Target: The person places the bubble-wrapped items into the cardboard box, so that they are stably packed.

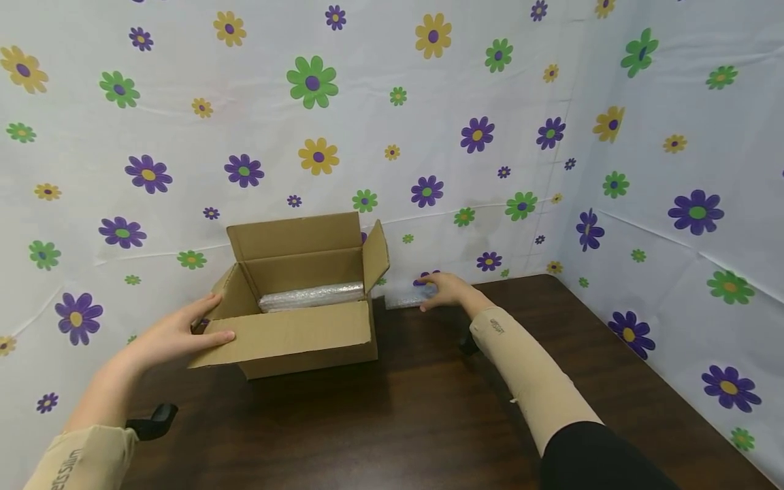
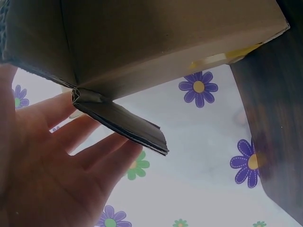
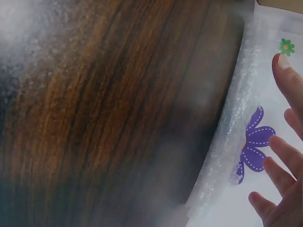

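Note:
A cardboard box (image 1: 318, 354) stands with its flaps spread, and a bubble-wrapped bundle (image 1: 315, 297) lies inside. My left hand (image 1: 174, 331) rests at the box's left front corner, its thumb along the front flap (image 1: 294, 333) and its fingers against the left side flap (image 2: 123, 120). In the left wrist view those fingers look fairly straight. To the right of the box, my right hand (image 1: 450, 291) hovers with fingers spread, holding nothing. Beside it, a strip of clear bubble wrap (image 3: 227, 123) lies along the table's back edge, apart from the fingers in the right wrist view.
The dark wood table (image 1: 416, 408) meets a flower-print cloth wall (image 1: 257, 116) behind and another cloth wall (image 1: 674, 272) on the right. The box's back flap (image 1: 297, 235) and right flap (image 1: 375, 257) stand up near the back wall.

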Tool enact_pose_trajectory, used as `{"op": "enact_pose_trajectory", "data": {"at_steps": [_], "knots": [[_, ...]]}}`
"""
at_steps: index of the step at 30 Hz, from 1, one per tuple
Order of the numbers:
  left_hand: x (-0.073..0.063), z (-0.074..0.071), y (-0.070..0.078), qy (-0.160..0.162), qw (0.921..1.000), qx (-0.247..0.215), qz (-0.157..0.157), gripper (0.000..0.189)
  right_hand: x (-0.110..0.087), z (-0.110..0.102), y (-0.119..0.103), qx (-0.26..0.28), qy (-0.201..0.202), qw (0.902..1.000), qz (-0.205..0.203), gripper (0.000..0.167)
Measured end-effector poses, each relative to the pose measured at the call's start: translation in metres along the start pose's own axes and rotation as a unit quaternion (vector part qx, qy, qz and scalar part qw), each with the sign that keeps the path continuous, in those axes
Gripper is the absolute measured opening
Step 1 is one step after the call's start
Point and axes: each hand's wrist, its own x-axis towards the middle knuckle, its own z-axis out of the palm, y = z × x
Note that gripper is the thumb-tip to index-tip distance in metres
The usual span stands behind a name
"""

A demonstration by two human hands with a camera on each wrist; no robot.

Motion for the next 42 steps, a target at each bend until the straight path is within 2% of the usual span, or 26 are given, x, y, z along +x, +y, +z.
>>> {"op": "enact_pose_trajectory", "data": {"at_steps": [9, 14, 17, 28, 42], "knots": [[0.000, -0.001, 0.002, -0.005, 1.0000, -0.002, -0.008, 0.091, 0.010, 0.005, 0.002, -0.029, -0.020, 0.9994, 0.008, 0.076], [0.003, 0.000, 0.003, -0.004, 1.0000, 0.001, 0.000, 0.089, 0.013, 0.007, 0.001, -0.029, -0.027, 0.9988, 0.028, 0.074], [0.001, -0.001, 0.002, -0.004, 1.0000, 0.000, -0.001, 0.089, 0.016, 0.010, 0.001, -0.031, -0.034, 0.9987, 0.021, 0.074], [-0.002, -0.001, 0.002, -0.002, 1.0000, 0.000, -0.003, 0.090, 0.022, 0.018, 0.002, -0.030, -0.036, 0.9983, 0.035, 0.076], [0.000, 0.002, -0.001, 0.001, 1.0000, -0.002, -0.006, 0.089, 0.033, 0.020, 0.005, -0.078, -0.040, 0.9951, 0.046, 0.075]]}}
